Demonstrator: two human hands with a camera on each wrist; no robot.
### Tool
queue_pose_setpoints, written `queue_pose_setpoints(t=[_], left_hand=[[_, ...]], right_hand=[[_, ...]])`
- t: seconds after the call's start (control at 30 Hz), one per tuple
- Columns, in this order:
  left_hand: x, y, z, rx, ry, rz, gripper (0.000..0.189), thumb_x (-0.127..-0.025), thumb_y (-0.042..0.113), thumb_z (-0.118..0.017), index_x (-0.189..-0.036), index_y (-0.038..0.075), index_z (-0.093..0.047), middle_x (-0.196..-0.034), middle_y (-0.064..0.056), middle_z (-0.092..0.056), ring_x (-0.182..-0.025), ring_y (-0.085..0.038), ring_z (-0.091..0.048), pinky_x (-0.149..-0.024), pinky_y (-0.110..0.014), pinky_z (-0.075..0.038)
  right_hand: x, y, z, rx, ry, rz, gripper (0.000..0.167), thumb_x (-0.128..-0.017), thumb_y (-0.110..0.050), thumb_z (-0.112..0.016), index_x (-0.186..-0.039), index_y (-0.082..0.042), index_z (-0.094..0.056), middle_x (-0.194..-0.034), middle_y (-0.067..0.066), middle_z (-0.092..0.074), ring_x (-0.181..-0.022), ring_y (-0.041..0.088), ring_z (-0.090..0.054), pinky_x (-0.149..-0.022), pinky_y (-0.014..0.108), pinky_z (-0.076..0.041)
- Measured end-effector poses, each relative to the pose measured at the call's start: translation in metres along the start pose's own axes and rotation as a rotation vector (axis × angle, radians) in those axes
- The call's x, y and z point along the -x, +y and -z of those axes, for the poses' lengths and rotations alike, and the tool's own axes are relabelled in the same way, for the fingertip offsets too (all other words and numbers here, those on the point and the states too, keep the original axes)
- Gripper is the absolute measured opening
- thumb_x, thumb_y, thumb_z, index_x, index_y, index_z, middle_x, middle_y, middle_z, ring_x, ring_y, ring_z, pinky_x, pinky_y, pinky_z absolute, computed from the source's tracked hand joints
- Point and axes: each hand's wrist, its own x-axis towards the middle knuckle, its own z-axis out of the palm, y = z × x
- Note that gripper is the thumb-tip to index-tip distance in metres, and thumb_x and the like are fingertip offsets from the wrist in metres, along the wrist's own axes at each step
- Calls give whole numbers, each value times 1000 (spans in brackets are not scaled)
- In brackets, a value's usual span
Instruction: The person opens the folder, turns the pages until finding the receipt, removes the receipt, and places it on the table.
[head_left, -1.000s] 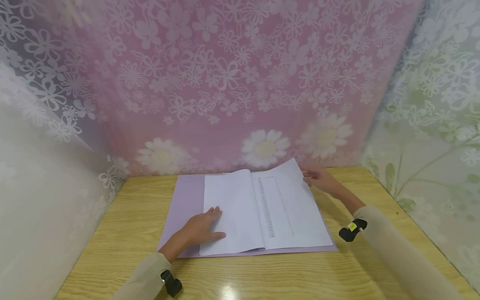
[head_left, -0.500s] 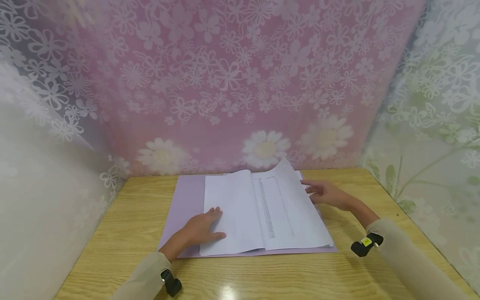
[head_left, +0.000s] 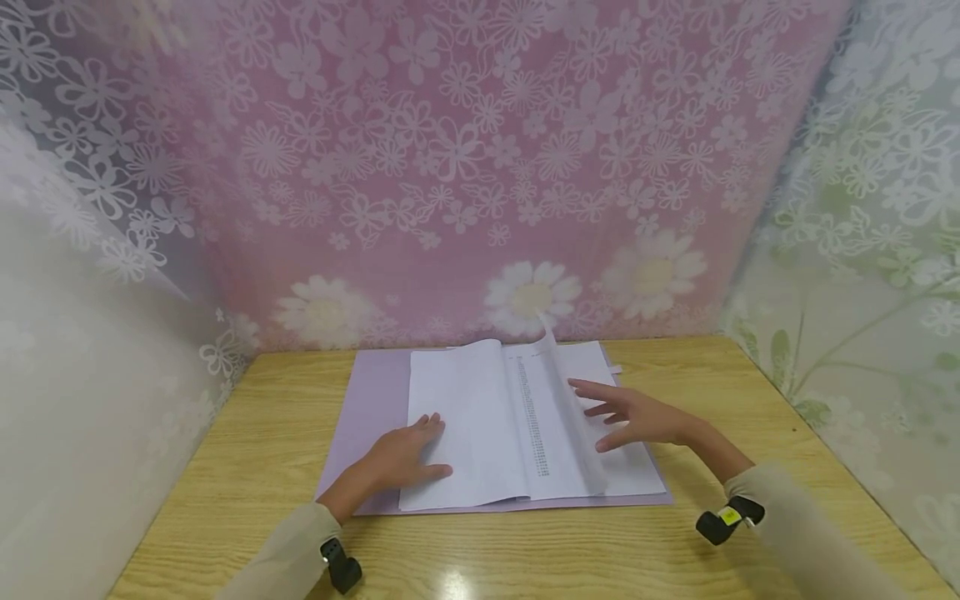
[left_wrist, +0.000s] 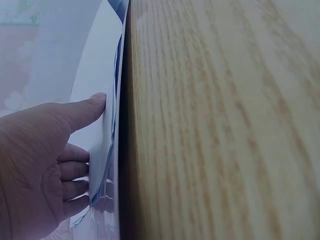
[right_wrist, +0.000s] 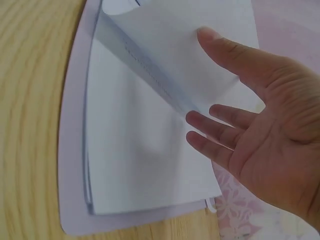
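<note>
A lilac folder (head_left: 375, 392) lies spread on the table with white sheets inside. My left hand (head_left: 405, 457) rests on the left-hand pages (head_left: 472, 400), its thumb stretched toward the middle; the left wrist view shows the same hand (left_wrist: 45, 155) on the paper near the folder's edge. One printed sheet (head_left: 553, 400) on the right side is bent up and curls leftward. Beside its raised edge is my right hand (head_left: 633, 417), fingers spread and fairly straight. Close to the sheet's underside in the right wrist view, that hand (right_wrist: 265, 115) pinches nothing; contact is hard to tell.
Under the folder is a wood-grain table (head_left: 247, 467). A pink flowered curtain (head_left: 465, 167) stands right behind it, with further patterned cloth (head_left: 870, 275) at the right. A small white tab (head_left: 616, 369) sticks out at the folder's right edge.
My right hand has let go of the sheet's far right corner and moved nearer and to the left. The sheet has curled leftward, uncovering the page below. My left hand stays in place.
</note>
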Motion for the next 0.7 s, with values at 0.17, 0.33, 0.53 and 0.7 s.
queue_pose_setpoints(t=[0.17, 0.33, 0.53, 0.7], left_hand=[[0, 0, -1, 6, 2, 0, 79, -92, 45, -73, -152, 1, -46, -161, -16, -41, -151, -36, -37, -117, -55, -39], [1, -1, -3, 8, 10, -7, 79, -92, 45, -73, -152, 1, -46, -161, -16, -40, -150, -36, -38, -117, -56, -39], [1, -5, -6, 34, 25, -35, 76, -95, 43, -70, -152, 0, -45, -162, -16, -39, -151, -36, -36, -119, -56, -37], [0, -9, -8, 74, 52, -56, 71, -96, 37, -70, -151, 0, -46, -161, -17, -40, -150, -37, -37, -119, -55, -36]], right_hand=[[-7, -5, -13, 24, -5, 16, 102, -85, -24, -84, -165, -21, -20, -171, 15, -16, -143, 47, -44, -109, 67, -42], [-15, -10, -24, 54, -5, 43, 103, -85, -26, -85, -165, -19, -21, -171, 18, -15, -144, 48, -42, -108, 66, -43], [-25, -18, -34, 139, 9, 43, 100, -83, -35, -86, -163, -17, -28, -170, 19, -17, -147, 48, -37, -107, 64, -46], [-33, -24, -42, 226, 14, 13, 98, -80, -44, -86, -160, -20, -35, -170, 20, -18, -153, 45, -26, -108, 60, -46]])
